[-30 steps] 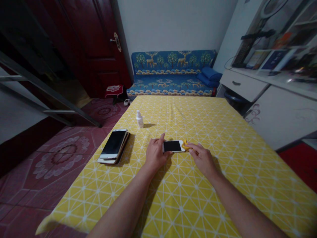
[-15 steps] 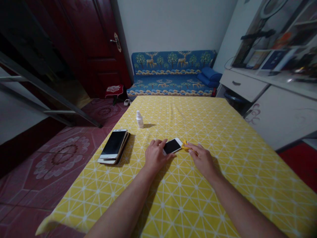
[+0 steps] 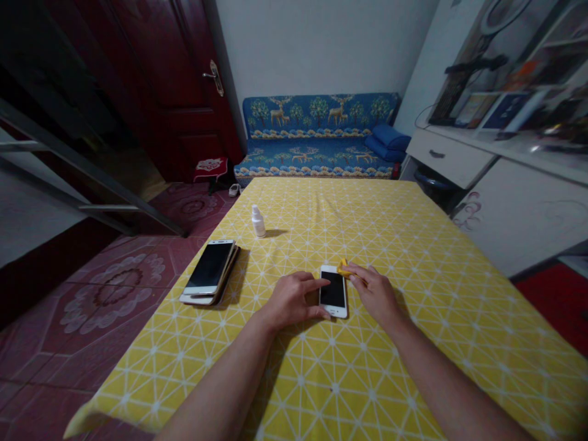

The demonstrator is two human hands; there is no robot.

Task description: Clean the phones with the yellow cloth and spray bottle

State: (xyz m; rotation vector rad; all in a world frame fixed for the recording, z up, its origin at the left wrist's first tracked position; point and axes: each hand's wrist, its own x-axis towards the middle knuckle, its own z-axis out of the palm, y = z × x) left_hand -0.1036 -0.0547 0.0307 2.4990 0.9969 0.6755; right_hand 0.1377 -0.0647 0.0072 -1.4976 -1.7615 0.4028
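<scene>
A white smartphone with a dark screen lies face up on the yellow tablecloth, its long side pointing nearly toward me. My left hand holds it from the left, index finger over the screen and thumb by the near left corner. In the pinched fingers of my right hand is a small yellow cloth, which touches the phone's far right corner. Part of the cloth is hidden by those fingers.
To the left, a stack of phones lies near the table's edge. Beyond it stands a small white bottle. A blue patterned sofa is behind the table, with a white cabinet on the right.
The smartphone has turned from slanting sideways to lying lengthwise toward me. My left hand has shifted slightly nearer with it. My right hand keeps the cloth at almost the same spot.
</scene>
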